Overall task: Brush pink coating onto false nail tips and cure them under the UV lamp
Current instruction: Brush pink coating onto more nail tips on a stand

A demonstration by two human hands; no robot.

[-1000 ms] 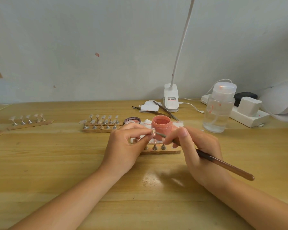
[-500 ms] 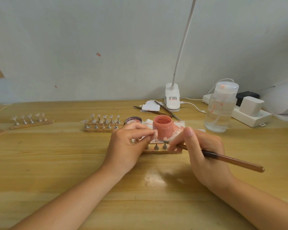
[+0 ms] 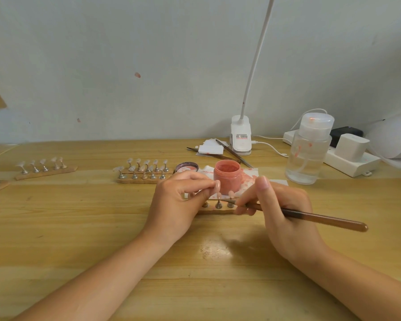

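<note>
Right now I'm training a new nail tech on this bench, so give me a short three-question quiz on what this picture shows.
1. True or false: the pink jar has its lid on.
2. Which hand holds the brush? A) left hand B) right hand C) neither
3. Fill in: the left hand pinches a nail tip on the wooden strip directly in front of the ____.

Key
1. False: the jar is open, and pink coating shows inside.
2. B: the right hand grips it, bristles pointing at the stands on the strip.
3. Pink jar.
</note>
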